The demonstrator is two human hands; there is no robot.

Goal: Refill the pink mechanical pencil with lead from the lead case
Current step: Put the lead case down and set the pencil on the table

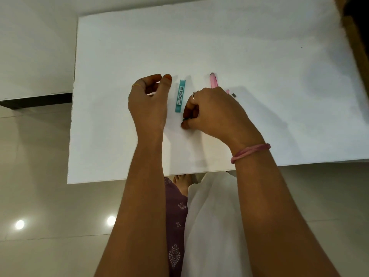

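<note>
A teal lead case (180, 95) lies lengthwise on the white table (259, 56), between my two hands. My right hand (211, 110) is just right of its near end, fingertips curled and pinching a small teal piece (184, 119) down at the table. The pink mechanical pencil (214, 80) lies beyond my right hand, its near part hidden by the knuckles. My left hand (148, 98) hovers left of the case with fingers loosely curled, holding nothing I can see.
A small pink piece (227, 91) and a small dark grey piece (234, 94) lie just right of the pencil. The table's near edge (119, 179) runs below my wrists, tiled floor beneath. A brown edge (355, 37) borders the table at far right.
</note>
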